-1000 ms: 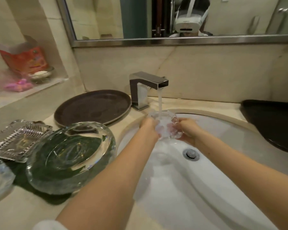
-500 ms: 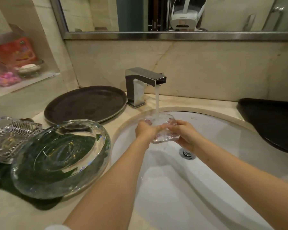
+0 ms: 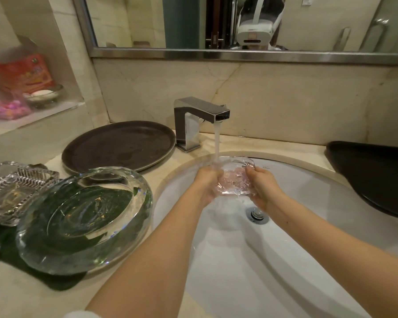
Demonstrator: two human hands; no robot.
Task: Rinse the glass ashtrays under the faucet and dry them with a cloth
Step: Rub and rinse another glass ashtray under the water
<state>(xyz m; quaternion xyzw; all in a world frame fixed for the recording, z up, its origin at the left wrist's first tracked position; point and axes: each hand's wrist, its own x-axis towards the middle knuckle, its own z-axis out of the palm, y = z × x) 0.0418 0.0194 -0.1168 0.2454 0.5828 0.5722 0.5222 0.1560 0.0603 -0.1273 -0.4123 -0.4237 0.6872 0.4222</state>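
Both hands hold one small glass ashtray [image 3: 233, 177] over the sink basin [image 3: 308, 214], directly under the stream of water [image 3: 217, 143] from the faucet [image 3: 199, 121]. The left hand [image 3: 208, 183] is curled around its left edge and the right hand [image 3: 262, 187] clasps its right edge, fingers wrapped behind the glass. The ashtray is clear, thick and faceted, with a pinkish cast where skin shows through it (the running water blurs its outline, so its exact shape is hard to tell). It is tilted, its hollow facing toward the person and somewhat upward, its far rim higher than the near one; its longer span runs from one hand to the other.

To the left of the left hand, on the pale marble counter [image 3: 32, 294], a large round glass ashtray [image 3: 85, 219] rests on a dark green cloth [image 3: 60, 283], tipped slightly. Just beyond it to the left lies a square cut-glass ashtray [image 3: 16, 191], touching or nearly touching it. Farther from the hands, beside the faucet, sits a round dark tray [image 3: 118, 144]. To the right of the right hand, a black tray [image 3: 372, 175] overhangs the basin's edge. The drain plug [image 3: 256, 214] lies just below the right wrist. Above the marble backsplash runs a metal-framed mirror [image 3: 216, 53].
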